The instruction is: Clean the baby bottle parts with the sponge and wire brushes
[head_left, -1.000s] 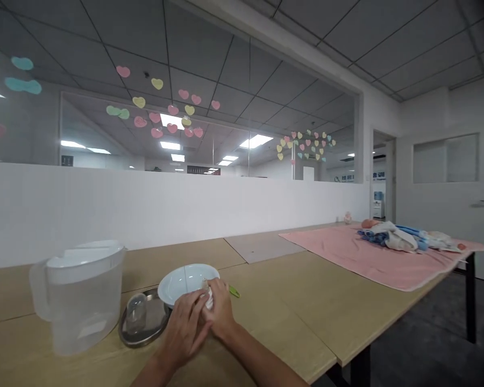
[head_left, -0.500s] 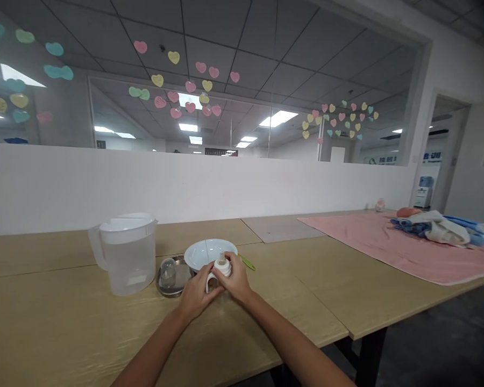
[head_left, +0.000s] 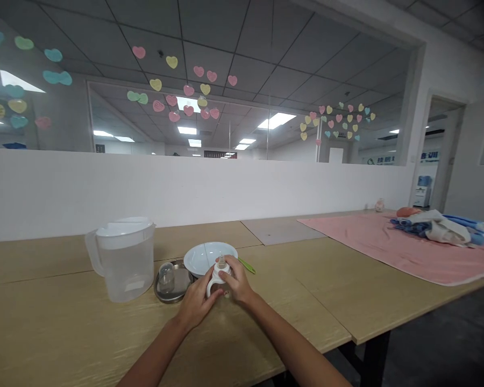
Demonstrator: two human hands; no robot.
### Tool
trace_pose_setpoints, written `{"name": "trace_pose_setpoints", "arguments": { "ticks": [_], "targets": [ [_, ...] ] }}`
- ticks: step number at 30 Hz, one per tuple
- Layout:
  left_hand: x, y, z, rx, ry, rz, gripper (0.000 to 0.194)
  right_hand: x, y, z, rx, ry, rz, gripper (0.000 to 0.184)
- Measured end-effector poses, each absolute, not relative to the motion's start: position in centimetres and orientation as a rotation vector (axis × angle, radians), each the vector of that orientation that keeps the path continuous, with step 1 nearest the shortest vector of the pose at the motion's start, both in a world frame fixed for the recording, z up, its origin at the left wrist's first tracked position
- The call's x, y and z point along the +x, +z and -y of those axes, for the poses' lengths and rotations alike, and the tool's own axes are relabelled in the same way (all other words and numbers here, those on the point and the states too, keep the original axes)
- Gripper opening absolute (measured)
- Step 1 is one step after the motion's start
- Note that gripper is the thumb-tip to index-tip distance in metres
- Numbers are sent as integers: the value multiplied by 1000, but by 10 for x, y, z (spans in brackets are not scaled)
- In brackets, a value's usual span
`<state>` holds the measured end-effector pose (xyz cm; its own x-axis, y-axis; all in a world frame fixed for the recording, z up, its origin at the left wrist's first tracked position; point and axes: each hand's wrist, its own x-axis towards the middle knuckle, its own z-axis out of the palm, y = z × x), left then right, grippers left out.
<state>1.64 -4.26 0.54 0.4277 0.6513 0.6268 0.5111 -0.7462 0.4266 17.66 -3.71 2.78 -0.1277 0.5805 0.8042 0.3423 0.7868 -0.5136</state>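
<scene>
White plastic is forming the collar and the curved side handle of a clear, small feeding bottle (head_left: 216, 274), whose translucent teat (head_left: 221, 262) is pointing up toward the ceiling. Its long axis is standing close to upright, and the handle is arching out on the left side and curving downward. Both hands are holding the bottle just over the near edge of the bowl; whether its base is touching the wooden worktop (head_left: 84, 333) is hard to tell.

The right hand (head_left: 237, 280) is gripping the collar, its thumb pressing the near face and its fingers wrapping the far side. The left hand (head_left: 197, 302) is closing around the handle side, thumb below; its fingertips are partly hidden.

Just beyond, a shallow, glossy white bowl (head_left: 199, 259) is resting on the worktop, with a bright green plastic handle (head_left: 247, 265) sticking out at its right. Left of the bowl, a round, shiny metal tray (head_left: 182, 280) is carrying a clear, domed plastic cap (head_left: 166, 278). Farther left, a tall, translucent plastic pitcher (head_left: 126, 263) is standing upright. Well to the right, a pink cloth (head_left: 358, 247) is lying under a blue-and-white bundle of fabric (head_left: 443, 230).
</scene>
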Motion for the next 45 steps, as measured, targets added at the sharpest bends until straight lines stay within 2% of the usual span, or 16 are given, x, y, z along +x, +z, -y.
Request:
{"name": "trace_pose_setpoints", "arguments": {
  "ticks": [4, 9, 16, 19, 22, 26, 29, 34, 45],
  "targets": [
    [16, 5, 43, 2536, 1209, -1056, 56, 187, 29, 29, -774, 137, 1676, 34],
    [17, 5, 45, 2592, 1208, -1039, 58, 198, 27, 24, -925, -25, 1412, 30],
    [18, 8, 48, 2554, 1246, -1017, 64, 187, 27, 38, -754, -255, 1802, 53],
    [18, 11, 49, 2514, 1259, -1041, 67, 192, 25, 32, -845, -229, 1630, 45],
    [18, 10, 49, 2518, 1262, -1049, 67, 196, 23, 27, -901, -70, 1535, 36],
    [17, 7, 46, 2531, 1229, -1070, 67, 186, 25, 34, -805, 150, 1743, 42],
    [16, 3, 43, 2558, 1247, -1068, 66, 177, 29, 42, -776, 54, 1862, 40],
    [16, 2, 40, 2589, 1257, -1097, 63, 177, 33, 47, -867, -142, 1753, 29],
    [17, 6, 42, 2582, 1227, -1104, 62, 185, 33, 33, -855, -39, 1345, 37]
  ]
}}
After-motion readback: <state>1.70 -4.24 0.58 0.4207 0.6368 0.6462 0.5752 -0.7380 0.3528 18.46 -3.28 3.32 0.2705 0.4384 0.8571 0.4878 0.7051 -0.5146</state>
